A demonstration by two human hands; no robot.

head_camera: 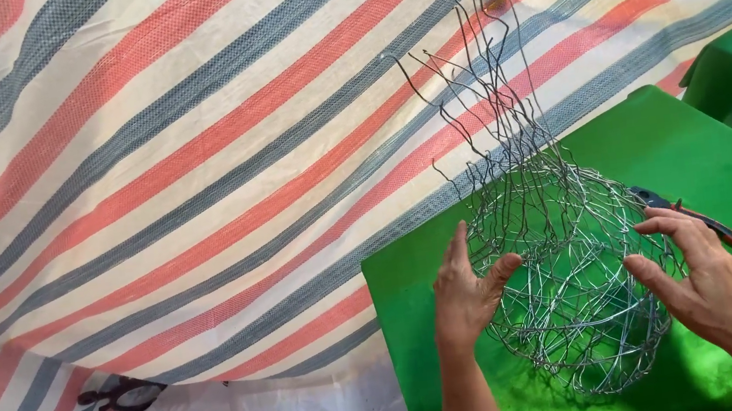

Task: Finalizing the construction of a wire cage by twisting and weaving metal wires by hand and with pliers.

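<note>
Cradling a woven wire basket (pixel 575 286) on the green surface (pixel 708 151), I press my left hand (pixel 466 296) to its near side and my right hand (pixel 701 279) to the far side, each grip grasping the mesh. Loose wire ends (pixel 486 77) stick upward. Red-handled pliers (pixel 703 225) lie just behind.

Silver wire-mesh basket (pixel 575 291) — rounded, openwork, loose wire ends upward, on green table
</note>
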